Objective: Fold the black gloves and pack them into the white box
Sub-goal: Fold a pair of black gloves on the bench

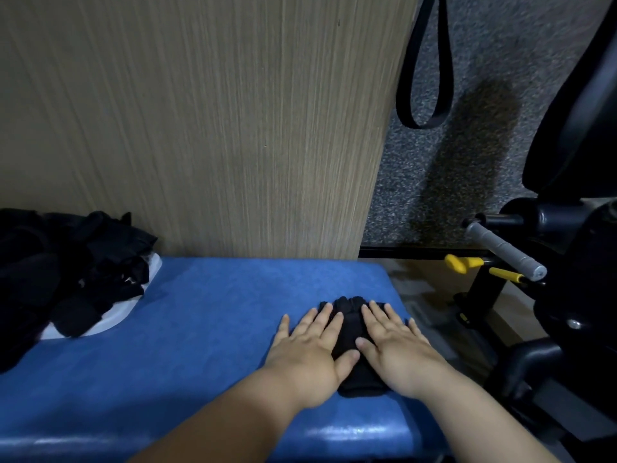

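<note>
A blue padded counter (pixel 207 312) is seen from above, backed by a wood-grain panel (pixel 200 128); near its right end a black glove (pixel 352 332) is laid flat, fingers pointing away from the person. The glove is pressed down by 2 hands; the left hand (pixel 310 349) is spread flat over its left side and the right hand (pixel 394 349) over its right side, fingers straight, nothing being gripped by either. Whether 1 glove or a stacked pair lies beneath them cannot be told, since the fabric is dark. Well apart, at the counter's left end, a pile of black gloves (pixel 66 269) is heaped on the white box (pixel 117 315), of which only part of the rim is shown. To the right, a black strap (pixel 413 61) is hung over grey carpet (pixel 467 95); a grey handle (pixel 504 253) and yellow levers (pixel 462 262) belong to dark gym equipment.
</note>
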A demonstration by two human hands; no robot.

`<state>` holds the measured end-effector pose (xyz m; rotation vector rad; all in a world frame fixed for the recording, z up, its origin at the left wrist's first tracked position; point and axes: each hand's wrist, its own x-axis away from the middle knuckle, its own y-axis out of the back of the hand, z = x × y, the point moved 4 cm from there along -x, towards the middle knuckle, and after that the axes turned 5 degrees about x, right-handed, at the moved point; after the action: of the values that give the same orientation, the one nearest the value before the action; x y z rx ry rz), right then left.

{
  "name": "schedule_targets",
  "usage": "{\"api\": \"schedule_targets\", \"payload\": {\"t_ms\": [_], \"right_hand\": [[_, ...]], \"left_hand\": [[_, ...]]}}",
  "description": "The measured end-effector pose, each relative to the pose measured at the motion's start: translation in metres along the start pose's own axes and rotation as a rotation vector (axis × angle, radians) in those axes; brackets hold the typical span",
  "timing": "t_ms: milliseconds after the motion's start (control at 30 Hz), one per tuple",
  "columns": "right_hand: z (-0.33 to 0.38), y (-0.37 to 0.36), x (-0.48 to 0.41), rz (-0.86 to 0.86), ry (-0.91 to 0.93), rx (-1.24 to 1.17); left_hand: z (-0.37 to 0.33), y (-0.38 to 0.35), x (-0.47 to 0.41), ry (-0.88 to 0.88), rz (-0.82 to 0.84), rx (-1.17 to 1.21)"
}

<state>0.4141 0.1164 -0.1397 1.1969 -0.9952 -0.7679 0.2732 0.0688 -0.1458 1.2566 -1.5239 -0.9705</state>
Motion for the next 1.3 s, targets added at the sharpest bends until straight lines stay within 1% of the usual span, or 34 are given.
{"api": "schedule_targets", "payload": {"t_ms": [67,133,200,233,267,333,367,433,467,533,700,800,933,1000,1067,1200,1300], "right_hand": [[0.000,0.002,0.001,-0.018,-0.005,0.030],[0.002,0.007,0.004,-0.075,-0.008,0.096],[0.007,0.013,0.006,-0.176,-0.001,0.158],[0.012,0.017,0.007,-0.253,0.022,0.164],[0.019,0.021,0.009,-0.352,0.064,0.131],[0.038,0.029,0.012,-0.535,0.179,-0.010],[0.049,0.031,0.013,-0.595,0.241,-0.079],[0.074,0.032,0.013,-0.653,0.338,-0.165],[0.088,0.030,0.013,-0.654,0.371,-0.191],[0.117,0.027,0.011,-0.600,0.400,-0.221],[0.187,0.017,-0.014,-0.404,0.395,-0.377],[0.231,0.012,-0.032,-0.315,0.381,-0.505],[0.282,0.008,-0.052,-0.208,0.346,-0.667],[0.302,0.009,-0.059,-0.199,0.310,-0.730],[0.315,0.011,-0.066,-0.231,0.267,-0.766],[0.330,0.020,-0.084,-0.289,0.189,-0.901],[0.340,0.025,-0.099,-0.287,0.128,-1.023]], "left_hand": [[0.006,0.002,0.001,0.017,0.009,-0.005],[0.016,0.006,0.004,0.041,0.004,-0.010],[0.029,0.010,0.010,0.054,-0.013,-0.012],[0.036,0.012,0.014,0.058,-0.025,-0.017],[0.043,0.014,0.020,0.064,-0.039,-0.023],[0.060,0.019,0.031,0.088,-0.060,-0.030],[0.070,0.023,0.037,0.104,-0.069,-0.030],[0.091,0.031,0.050,0.148,-0.098,-0.015],[0.103,0.035,0.058,0.174,-0.122,-0.003],[0.126,0.044,0.075,0.225,-0.190,0.036],[0.180,0.064,0.117,0.352,-0.419,0.239],[0.207,0.077,0.134,0.399,-0.571,0.300],[0.236,0.088,0.149,0.468,-0.702,0.325],[0.248,0.091,0.152,0.498,-0.733,0.337],[0.256,0.093,0.152,0.512,-0.740,0.357],[0.264,0.096,0.145,0.490,-0.756,0.400],[0.268,0.098,0.141,0.479,-0.783,0.456]]}}
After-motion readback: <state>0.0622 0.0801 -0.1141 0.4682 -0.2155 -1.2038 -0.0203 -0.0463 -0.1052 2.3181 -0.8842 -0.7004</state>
